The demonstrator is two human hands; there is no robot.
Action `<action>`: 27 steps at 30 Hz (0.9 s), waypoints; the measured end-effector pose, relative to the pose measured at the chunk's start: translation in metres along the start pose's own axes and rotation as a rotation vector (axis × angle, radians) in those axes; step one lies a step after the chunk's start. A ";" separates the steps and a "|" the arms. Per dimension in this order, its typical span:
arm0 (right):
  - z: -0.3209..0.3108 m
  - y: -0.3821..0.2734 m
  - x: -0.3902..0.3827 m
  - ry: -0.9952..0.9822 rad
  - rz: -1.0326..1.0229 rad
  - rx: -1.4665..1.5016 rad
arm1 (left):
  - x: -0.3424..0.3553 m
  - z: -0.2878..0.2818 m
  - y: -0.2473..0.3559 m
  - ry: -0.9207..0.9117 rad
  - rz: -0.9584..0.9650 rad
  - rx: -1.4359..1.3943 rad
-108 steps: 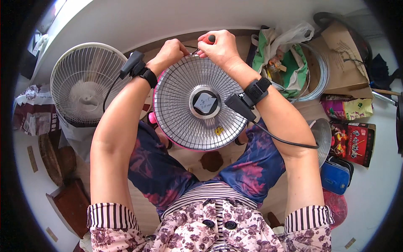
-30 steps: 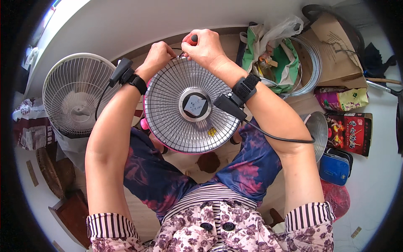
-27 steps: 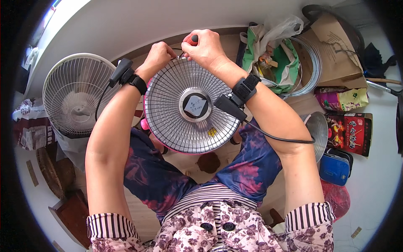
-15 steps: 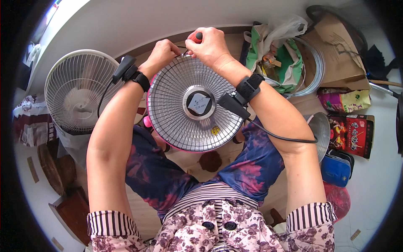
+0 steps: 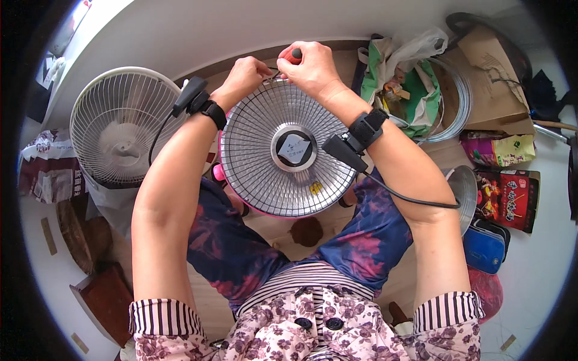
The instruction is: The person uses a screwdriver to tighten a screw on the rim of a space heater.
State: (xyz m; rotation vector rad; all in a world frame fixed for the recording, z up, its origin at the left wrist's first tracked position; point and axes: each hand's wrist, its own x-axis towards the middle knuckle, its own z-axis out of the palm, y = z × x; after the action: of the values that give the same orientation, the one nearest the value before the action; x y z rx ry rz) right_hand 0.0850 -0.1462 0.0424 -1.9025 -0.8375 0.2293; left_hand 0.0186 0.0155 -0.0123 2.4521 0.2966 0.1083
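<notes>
A round heater (image 5: pixel 253 162) with a dark wire guard, silver reflector and pink rim stands between my knees, its face turned up towards me. Beyond its far edge, my right hand (image 5: pixel 313 67) is closed around a screwdriver (image 5: pixel 296 54) with a red handle and dark butt; my fingers hide most of it and its tip. Right beside it, my left hand (image 5: pixel 245 75) pinches at the guard's top edge, where a short dark piece like a clip or wire shows. What exactly those fingertips hold is hidden.
A white fan (image 5: pixel 123 129) stands at the left near a plastic package (image 5: pixel 51 165). On the right are a green and white bag (image 5: pixel 427 90), a wire coil (image 5: pixel 462 108), cardboard (image 5: pixel 490 90), a metal bowl (image 5: pixel 463 192), a red-black box (image 5: pixel 509 201) and a blue case (image 5: pixel 483 248).
The whole view has shifted slightly, so things sit a little further right. My right hand has turned a little on the screwdriver, and less of the red handle shows. Both hands remain at the guard's edge.
</notes>
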 end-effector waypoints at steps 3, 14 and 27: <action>0.004 -0.001 0.003 0.010 -0.004 -0.007 | -0.003 0.000 -0.006 -0.089 -0.018 -0.052; 0.003 -0.002 0.001 0.021 -0.015 0.025 | -0.001 -0.003 -0.005 -0.117 -0.023 -0.061; -0.001 -0.011 -0.002 -0.059 -0.009 -0.063 | -0.003 -0.006 -0.001 -0.100 -0.016 -0.019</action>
State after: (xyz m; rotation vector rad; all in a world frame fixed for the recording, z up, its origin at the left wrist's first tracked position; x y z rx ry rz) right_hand 0.0790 -0.1451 0.0517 -1.9583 -0.9024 0.2577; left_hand 0.0144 0.0187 -0.0082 2.4266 0.2698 -0.0184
